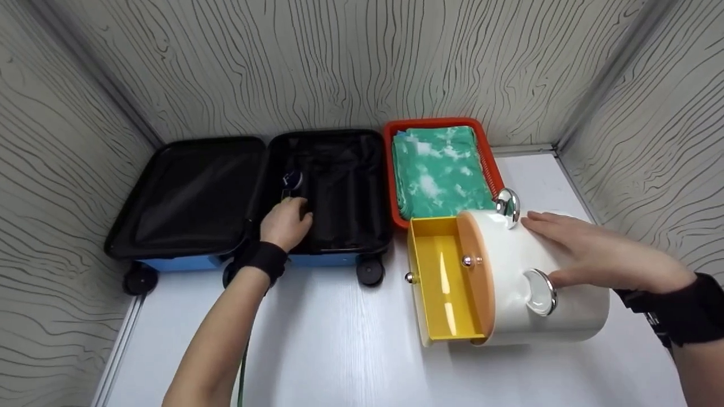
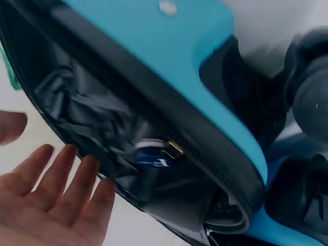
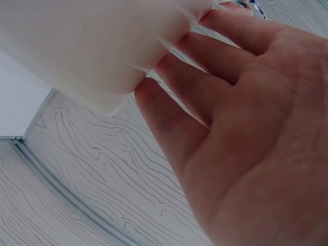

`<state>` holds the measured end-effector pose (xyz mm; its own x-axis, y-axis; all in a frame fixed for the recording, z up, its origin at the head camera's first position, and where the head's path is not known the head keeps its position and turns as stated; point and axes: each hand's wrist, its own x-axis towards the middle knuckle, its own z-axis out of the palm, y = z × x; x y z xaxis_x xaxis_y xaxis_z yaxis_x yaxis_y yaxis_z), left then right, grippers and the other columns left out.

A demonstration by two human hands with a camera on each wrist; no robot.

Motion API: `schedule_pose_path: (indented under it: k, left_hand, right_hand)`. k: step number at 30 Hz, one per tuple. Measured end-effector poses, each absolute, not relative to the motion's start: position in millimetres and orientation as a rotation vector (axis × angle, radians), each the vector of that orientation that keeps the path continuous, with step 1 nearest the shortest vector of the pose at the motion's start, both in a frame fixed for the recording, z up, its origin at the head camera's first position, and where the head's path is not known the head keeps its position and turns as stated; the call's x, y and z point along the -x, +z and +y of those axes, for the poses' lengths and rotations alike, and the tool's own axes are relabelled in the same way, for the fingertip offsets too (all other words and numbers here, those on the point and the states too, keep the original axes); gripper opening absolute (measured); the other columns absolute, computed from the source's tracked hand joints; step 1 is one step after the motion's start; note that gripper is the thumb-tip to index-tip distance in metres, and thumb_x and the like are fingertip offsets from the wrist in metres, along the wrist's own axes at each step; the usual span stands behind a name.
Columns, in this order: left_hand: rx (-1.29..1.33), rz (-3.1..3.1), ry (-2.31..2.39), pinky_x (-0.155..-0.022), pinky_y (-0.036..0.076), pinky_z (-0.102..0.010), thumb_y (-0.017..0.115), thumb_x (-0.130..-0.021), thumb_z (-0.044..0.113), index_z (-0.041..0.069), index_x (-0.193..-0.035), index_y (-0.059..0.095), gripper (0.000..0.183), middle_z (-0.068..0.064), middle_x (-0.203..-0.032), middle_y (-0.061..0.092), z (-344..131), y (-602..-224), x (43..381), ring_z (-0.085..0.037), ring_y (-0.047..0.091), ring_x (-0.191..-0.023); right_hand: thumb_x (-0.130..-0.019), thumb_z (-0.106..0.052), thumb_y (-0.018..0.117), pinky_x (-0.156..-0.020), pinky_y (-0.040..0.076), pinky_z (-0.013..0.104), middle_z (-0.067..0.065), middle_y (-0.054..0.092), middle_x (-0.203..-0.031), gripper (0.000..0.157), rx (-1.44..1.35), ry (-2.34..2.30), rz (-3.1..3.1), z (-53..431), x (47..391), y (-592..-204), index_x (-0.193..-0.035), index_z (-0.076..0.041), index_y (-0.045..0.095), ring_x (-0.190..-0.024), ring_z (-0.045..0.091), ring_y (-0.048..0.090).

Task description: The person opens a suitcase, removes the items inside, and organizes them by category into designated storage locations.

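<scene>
My left hand (image 1: 284, 223) is over the right half of an open suitcase (image 1: 348, 192). Its fingers look relaxed in the left wrist view, with nothing held. Just beyond it, inside the black lining, lies a small round navy container (image 1: 292, 179) with a white letter on top; its white rim also shows in the left wrist view. My right hand (image 1: 599, 254) rests with extended fingers on a white rounded drawer box (image 1: 543, 243), touching its side. From this box's orange front, a yellow drawer (image 1: 444, 282) is pulled out, and nothing shows in it.
Folded green-and-white cloth (image 1: 435, 169) fills a red basket (image 1: 489, 150) behind the drawer box. The suitcase's other black half (image 1: 192, 198) lies open at left. Black wheels (image 1: 370, 271) stick out in front. Patterned walls (image 1: 339, 62) enclose the white table (image 1: 339, 350).
</scene>
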<state>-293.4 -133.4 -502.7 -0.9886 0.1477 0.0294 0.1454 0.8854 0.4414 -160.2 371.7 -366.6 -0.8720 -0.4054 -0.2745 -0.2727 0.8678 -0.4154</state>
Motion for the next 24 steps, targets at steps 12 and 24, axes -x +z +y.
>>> schedule_pose_path:
  k: [12, 24]
  left_hand:
    - [-0.03, 2.829, 0.56, -0.111, 0.039, -0.054, 0.045, -0.108, 0.019, -0.006, -0.156, 0.034, 0.055, -0.03, -0.155, 0.038, -143.1, -515.1, 332.8, -0.045, 0.045, -0.137]
    - [-0.033, 2.62, 0.499, -0.109, 0.041, -0.052, 0.05, -0.106, 0.024, -0.015, -0.144, 0.045, 0.055, -0.036, -0.147, 0.043, -144.6, -512.5, 332.7, -0.047, 0.048, -0.131]
  right_hand:
    - [-0.076, -0.038, 0.088, -0.112, 0.03, 0.066, 0.018, 0.034, -0.162, 0.1, 0.497, -0.504, 2.699, 371.1, 157.6, -366.6, -0.158, -0.008, 0.039, -0.147, 0.044, 0.03]
    - [-0.076, -0.039, 0.087, -0.114, 0.027, 0.066, 0.018, 0.033, -0.163, 0.101, 0.466, -0.525, 2.695, 368.5, 153.4, -361.8, -0.159, -0.009, 0.037, -0.149, 0.042, 0.028]
